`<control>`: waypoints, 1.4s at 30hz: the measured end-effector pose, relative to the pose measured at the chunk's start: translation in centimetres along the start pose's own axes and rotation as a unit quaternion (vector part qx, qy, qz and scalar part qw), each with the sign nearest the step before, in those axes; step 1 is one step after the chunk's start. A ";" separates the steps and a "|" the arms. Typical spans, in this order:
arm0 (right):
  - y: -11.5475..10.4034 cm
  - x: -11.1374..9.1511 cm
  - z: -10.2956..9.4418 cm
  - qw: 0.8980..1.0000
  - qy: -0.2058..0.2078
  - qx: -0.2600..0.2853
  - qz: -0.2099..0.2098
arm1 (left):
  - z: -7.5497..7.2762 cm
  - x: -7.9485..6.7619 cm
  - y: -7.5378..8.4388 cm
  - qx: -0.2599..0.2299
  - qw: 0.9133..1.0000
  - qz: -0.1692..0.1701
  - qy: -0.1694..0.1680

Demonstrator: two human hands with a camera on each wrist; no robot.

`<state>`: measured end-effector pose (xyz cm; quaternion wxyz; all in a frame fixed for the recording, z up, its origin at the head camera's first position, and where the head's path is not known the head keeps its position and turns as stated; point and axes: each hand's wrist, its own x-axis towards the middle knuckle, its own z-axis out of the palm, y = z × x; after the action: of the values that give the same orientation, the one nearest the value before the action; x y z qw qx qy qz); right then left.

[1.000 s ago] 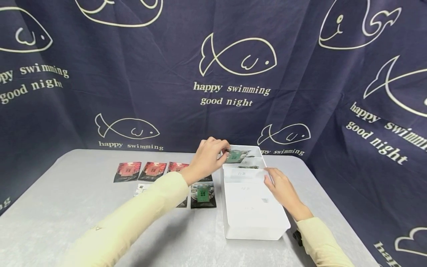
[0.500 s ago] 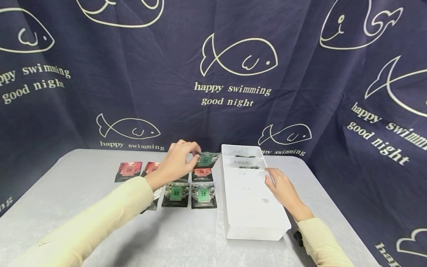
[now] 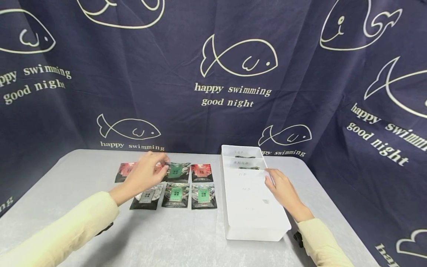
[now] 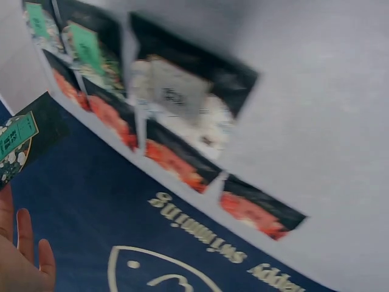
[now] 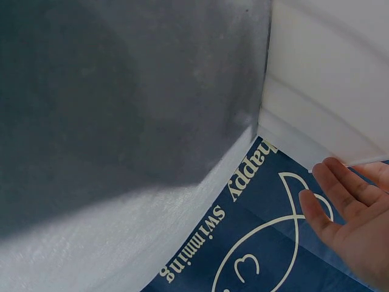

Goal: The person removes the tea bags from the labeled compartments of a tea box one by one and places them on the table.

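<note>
My left hand pinches a dark tea sachet with a green label by its left edge, above the back row of sachets. In the left wrist view, that sachet stands off the table, above the fingers. My right hand touches the right rim of a long white divided box. In the right wrist view its fingers lie nearly straight beside the box's outer wall. Dark sachets show in the box's two far compartments, beneath handwritten labels.
A red-labelled sachet lies at the back row's right end; others there are partly covered by my hand. The front row holds a grey-labelled sachet and green-labelled ones. A navy fish-print curtain hangs behind the grey table.
My left hand has drawn the green-labelled sachet out of the box's far compartment and carried it left over the back row. My right hand has stayed at the box's rim.
</note>
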<state>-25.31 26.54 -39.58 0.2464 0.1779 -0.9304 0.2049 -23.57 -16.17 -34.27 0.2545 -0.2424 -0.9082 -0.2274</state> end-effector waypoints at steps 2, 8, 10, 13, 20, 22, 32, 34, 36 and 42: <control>0.0 0.0 0.0 1.000 0.002 0.000 -0.002 | -0.4 -0.8 -0.7 0.006 1.000 -0.008 -0.001; 0.0 0.2 0.1 1.000 0.006 0.004 -0.006 | -1.5 -2.9 -2.6 0.024 0.999 -0.036 -0.004; 0.0 0.2 0.1 1.000 0.006 0.004 -0.007 | -2.1 -3.5 -3.1 0.020 0.999 -0.046 -0.007; 0.0 0.2 0.1 1.000 0.004 0.003 -0.006 | -3.1 -4.3 -3.8 0.013 0.997 -0.067 -0.018; 0.1 0.2 0.2 1.000 -0.006 0.003 0.003 | -5.4 -6.0 -5.7 0.026 0.995 -0.091 -0.037; 0.1 0.1 0.2 1.000 -0.007 0.002 0.005 | -6.0 -6.5 -6.1 0.022 0.994 -0.098 -0.043; 0.1 0.1 0.1 1.000 -0.008 0.004 0.004 | -8.0 -7.8 -8.2 0.004 0.993 -0.094 -0.069; 0.1 0.1 0.0 1.000 -0.009 0.004 0.005 | -8.1 -8.1 -8.5 -0.003 0.993 -0.088 -0.074; 0.1 0.1 0.0 1.000 -0.008 0.003 0.005 | -8.3 -8.2 -8.8 -0.011 0.993 -0.082 -0.081; 0.1 0.1 0.0 1.000 -0.008 0.003 0.006 | -8.3 -8.7 -9.6 -0.037 0.990 -0.084 -0.108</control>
<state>-25.41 26.65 -39.53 0.2372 0.1751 -0.9327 0.2076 -19.46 -30.91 -35.69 0.1263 -0.1975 -0.9385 -0.2536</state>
